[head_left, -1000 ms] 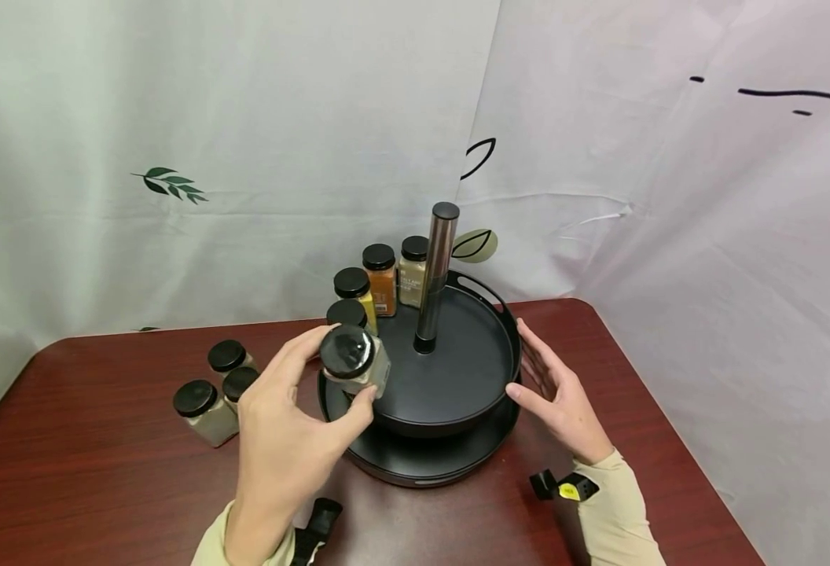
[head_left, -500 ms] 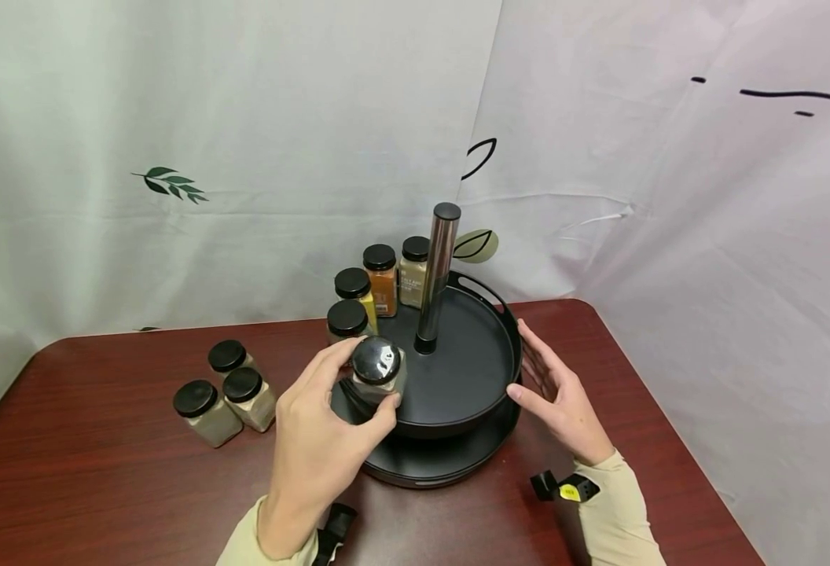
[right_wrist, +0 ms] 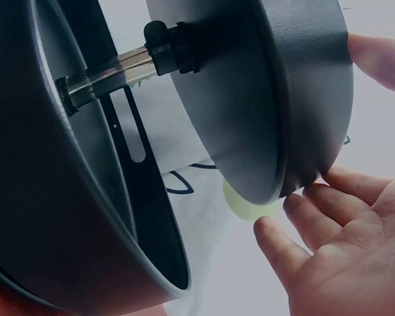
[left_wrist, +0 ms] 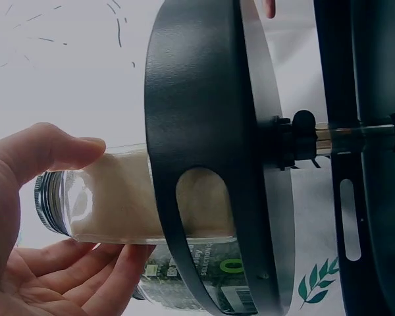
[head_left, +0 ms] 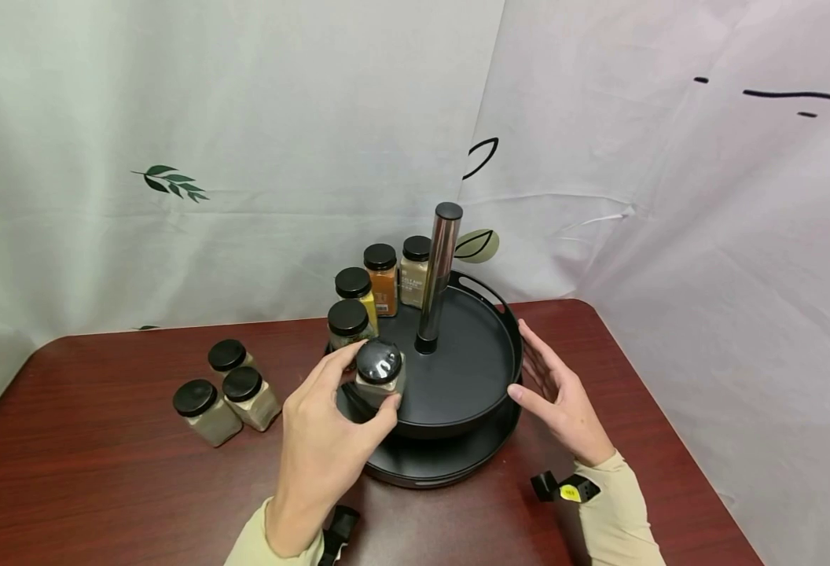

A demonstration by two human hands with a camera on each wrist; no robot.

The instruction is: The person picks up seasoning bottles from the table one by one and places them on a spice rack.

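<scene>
My left hand (head_left: 330, 440) grips a square spice jar (head_left: 380, 365) with a glossy black lid, thumb on one side and fingers on the other. In the left wrist view the jar's pale powder (left_wrist: 115, 197) shows, and its lower part stands inside the upper tray's wall, visible through the handle slot. That upper tray (head_left: 468, 369) belongs to a black two-tier round rack. At its right rim, my right hand (head_left: 560, 401) rests with fingers extended, thumb and fingertips touching the outer wall. A jar with a green label (left_wrist: 184, 276) stands beside the held one.
Along the upper tray's back left stand several jars, among them an orange one (head_left: 381, 287) and a yellow one (head_left: 355, 291). Three pale jars (head_left: 252, 405) are grouped on the table at left. A metal post (head_left: 438, 275) rises from the rack; the lower tray (head_left: 429, 460) lies beneath.
My left hand has carried the held jar rightward and slightly down onto the upper tray's left front. The right hand stays at the rim.
</scene>
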